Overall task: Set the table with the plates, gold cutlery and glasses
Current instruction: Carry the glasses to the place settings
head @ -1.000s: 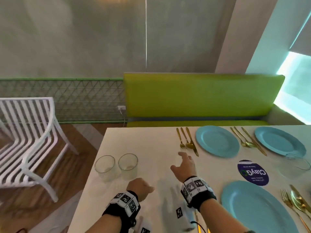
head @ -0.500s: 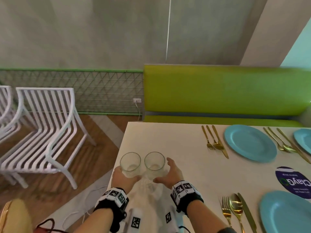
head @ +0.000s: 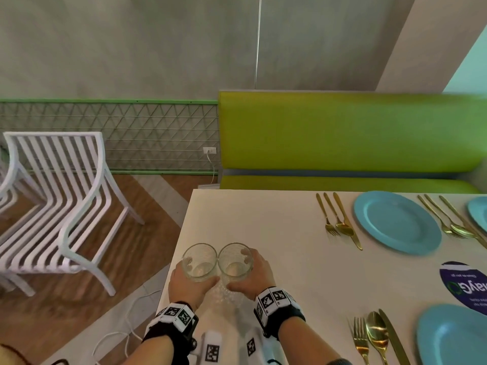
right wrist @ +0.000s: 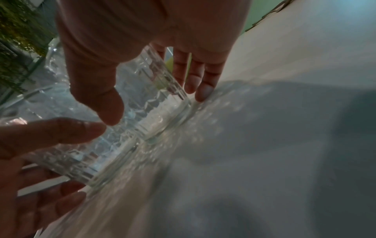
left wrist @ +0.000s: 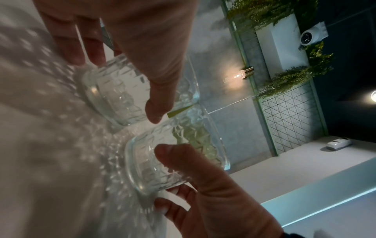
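Two clear patterned glasses stand side by side near the table's left edge, rims touching. My left hand (head: 184, 283) grips the left glass (head: 199, 262) (left wrist: 122, 90), thumb on the near side and fingers round the far side. The right glass (head: 235, 260) (right wrist: 146, 90) is gripped the same way by my right hand (head: 254, 275). Both bases look to be on the tabletop. Blue plates (head: 396, 222) (head: 453, 335) lie to the right, with gold cutlery sets (head: 340, 222) (head: 376, 335) beside them.
The white table (head: 276, 233) ends just left of the glasses. A white slatted chair (head: 60, 201) stands on the wooden floor at left. A green bench (head: 342, 133) runs behind the table. A round dark sticker (head: 466, 285) lies between the plates. A white cable (head: 126, 325) trails on the floor.
One second ago both hands were off the glasses, the right one reaching forward. They came onto the two glasses and now wrap round them, and the glasses stand closer together.
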Available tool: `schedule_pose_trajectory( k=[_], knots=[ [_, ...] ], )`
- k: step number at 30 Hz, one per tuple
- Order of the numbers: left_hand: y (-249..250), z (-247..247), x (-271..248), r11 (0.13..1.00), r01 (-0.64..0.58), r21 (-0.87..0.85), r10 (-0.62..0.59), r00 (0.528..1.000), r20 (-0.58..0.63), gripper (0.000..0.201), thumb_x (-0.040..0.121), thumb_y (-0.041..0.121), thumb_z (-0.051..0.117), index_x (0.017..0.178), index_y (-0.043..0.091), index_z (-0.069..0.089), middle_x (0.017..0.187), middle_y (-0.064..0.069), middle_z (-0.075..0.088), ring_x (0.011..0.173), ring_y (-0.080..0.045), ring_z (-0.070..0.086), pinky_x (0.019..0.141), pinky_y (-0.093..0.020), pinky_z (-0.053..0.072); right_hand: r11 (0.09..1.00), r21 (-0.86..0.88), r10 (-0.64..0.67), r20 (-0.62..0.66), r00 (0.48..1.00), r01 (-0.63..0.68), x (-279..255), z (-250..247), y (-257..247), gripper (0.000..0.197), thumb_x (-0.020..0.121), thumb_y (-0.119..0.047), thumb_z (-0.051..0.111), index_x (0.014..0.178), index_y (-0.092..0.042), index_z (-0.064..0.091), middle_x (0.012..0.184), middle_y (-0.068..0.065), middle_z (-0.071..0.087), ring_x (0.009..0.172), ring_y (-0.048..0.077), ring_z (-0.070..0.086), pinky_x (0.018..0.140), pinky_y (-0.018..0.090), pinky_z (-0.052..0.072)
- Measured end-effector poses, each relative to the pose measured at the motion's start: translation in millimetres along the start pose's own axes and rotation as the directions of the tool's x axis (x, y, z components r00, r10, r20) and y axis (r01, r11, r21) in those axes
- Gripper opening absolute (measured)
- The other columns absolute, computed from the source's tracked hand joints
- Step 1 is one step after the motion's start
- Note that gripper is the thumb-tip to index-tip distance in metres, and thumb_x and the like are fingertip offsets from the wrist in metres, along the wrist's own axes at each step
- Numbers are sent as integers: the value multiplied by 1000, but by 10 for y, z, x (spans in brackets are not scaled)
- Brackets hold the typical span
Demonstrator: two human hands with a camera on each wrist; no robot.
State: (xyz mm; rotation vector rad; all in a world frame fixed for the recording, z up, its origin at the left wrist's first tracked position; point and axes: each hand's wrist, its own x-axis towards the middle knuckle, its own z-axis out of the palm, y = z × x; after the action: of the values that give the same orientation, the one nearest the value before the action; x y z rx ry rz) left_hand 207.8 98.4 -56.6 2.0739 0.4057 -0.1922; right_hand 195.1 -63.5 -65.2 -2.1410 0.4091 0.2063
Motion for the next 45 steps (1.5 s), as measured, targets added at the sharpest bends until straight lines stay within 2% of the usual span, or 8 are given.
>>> schedule_pose_trajectory(
  k=[7, 11, 14, 17, 23, 27, 32, 45],
  knots=[
    [128, 52, 29, 998, -57, -35, 56, 998, -21, 114, 23, 59, 66, 125, 11, 51, 122, -14, 57, 116, -32, 53, 101, -46, 43, 999, 20, 32, -53, 998, -31, -33, -289, 37, 76, 56, -24, 80, 123, -20, 46, 108, -9, 53, 111, 15, 48, 89, 21, 42],
    [476, 175, -44, 992, -124, -20, 124, 992, 36, 93, 41, 40, 83, 124, 12, 51, 120, -15, 56, 114, -32, 53, 101, -44, 42, 995, 65, 77, -99, 992, -71, -104, -791, 107, 72, 58, -27, 83, 120, -19, 48, 110, -5, 58, 102, 14, 54, 84, 23, 43],
    [785, 378, -163, 978, -208, -23, 210, 971, 112, 88, 46, 35, 82, 124, 11, 51, 118, -14, 58, 113, -32, 53, 100, -43, 42, 990, 96, 123, -170, 978, -108, -190, -1267, 252, 71, 58, -29, 83, 120, -21, 49, 109, -6, 58, 106, 17, 56, 92, 28, 47],
    [1074, 666, -346, 957, -287, -43, 290, 942, 170, 89, 41, 39, 75, 123, 9, 53, 119, -14, 58, 113, -32, 53, 99, -43, 43, 976, 165, 185, -284, 941, -142, -297, -1777, 481, 71, 58, -25, 84, 120, -19, 50, 106, -6, 57, 101, 15, 55, 88, 23, 44],
    [1522, 1316, -681, 927, -367, -72, 372, 886, 278, 79, 56, 19, 89, 125, 11, 51, 124, -13, 55, 115, -27, 52, 96, -33, 43, 926, 289, 359, -470, 806, -243, -401, -2754, 1137, 67, 56, -29, 87, 112, -18, 51, 106, 2, 62, 97, 21, 59, 90, 32, 48],
    [1824, 1712, -899, 907, -412, -86, 417, 852, 317, 79, 56, 22, 89, 124, 10, 50, 116, -3, 53, 114, -24, 51, 93, -30, 42, 875, 361, 477, -539, 694, -322, -507, -3275, 1622, 71, 57, -29, 87, 117, -13, 52, 111, 8, 63, 95, 23, 58, 89, 33, 47],
    [2054, 2108, -1109, 901, -423, -97, 429, 833, 348, 76, 56, 21, 89, 122, 12, 52, 110, -1, 54, 105, -18, 52, 87, -24, 40, 807, 413, 591, -559, 582, -422, -612, -3598, 2162, 72, 58, -29, 87, 118, -10, 52, 117, 16, 62, 106, 31, 59, 88, 33, 46],
    [2172, 2531, -1280, 907, -414, -77, 408, 818, 405, 78, 56, 20, 89, 124, 12, 51, 114, -1, 56, 100, -13, 50, 84, -20, 38, 786, 413, 618, -563, 549, -461, -664, -3638, 2574, 76, 58, -20, 87, 123, -7, 50, 120, 16, 62, 111, 32, 59, 96, 33, 44]
  ],
)
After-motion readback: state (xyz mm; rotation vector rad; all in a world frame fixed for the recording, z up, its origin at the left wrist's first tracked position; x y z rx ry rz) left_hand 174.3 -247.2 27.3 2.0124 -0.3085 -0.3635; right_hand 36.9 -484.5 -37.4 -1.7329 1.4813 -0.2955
